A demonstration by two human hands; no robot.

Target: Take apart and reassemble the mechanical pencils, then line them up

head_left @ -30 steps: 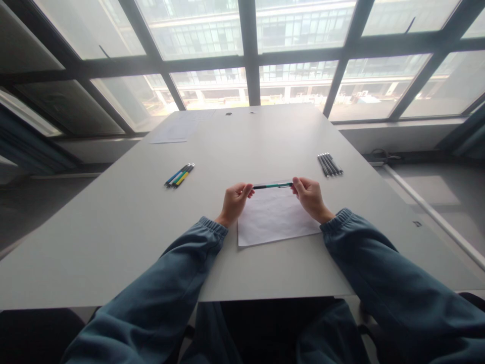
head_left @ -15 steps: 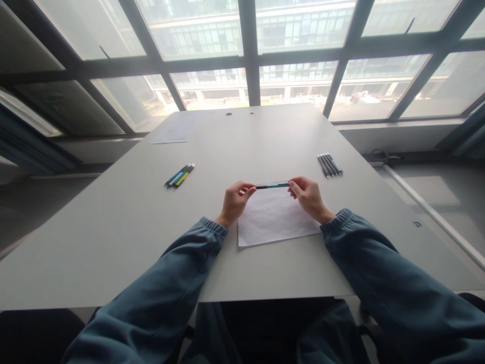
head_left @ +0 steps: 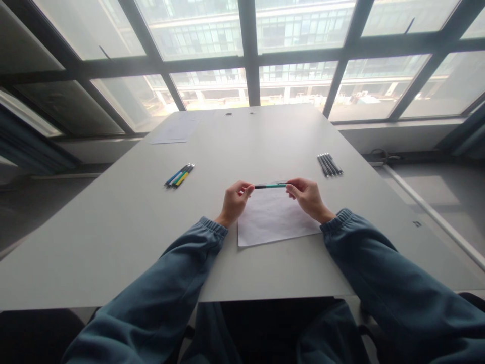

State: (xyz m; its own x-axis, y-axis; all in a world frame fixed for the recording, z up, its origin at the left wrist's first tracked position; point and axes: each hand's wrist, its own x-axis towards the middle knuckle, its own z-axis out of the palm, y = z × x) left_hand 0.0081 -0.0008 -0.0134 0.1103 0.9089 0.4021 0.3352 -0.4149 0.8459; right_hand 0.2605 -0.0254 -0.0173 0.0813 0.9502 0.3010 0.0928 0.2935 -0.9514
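A green pen (head_left: 275, 185) with a dark section at its left is held level between my two hands, over the far edge of a sheet of white paper (head_left: 278, 220). My left hand (head_left: 234, 201) pinches its dark end between thumb and fingers. Around the right end, my right hand (head_left: 306, 197) is closed in a pinch. The fingertips hide both ends of the pen. The paper lies slightly turned on the table beneath my hands.
Several coloured pens (head_left: 179, 176) lie side by side to the left on the white table (head_left: 144, 242). A row of several dark pens (head_left: 330, 165) lies to the right. More paper (head_left: 174, 129) rests at the far left, near the windows.
My right fingers have shifted slightly left along the pen, so its green part shows a little differently. My left hand and the other pens have barely moved.
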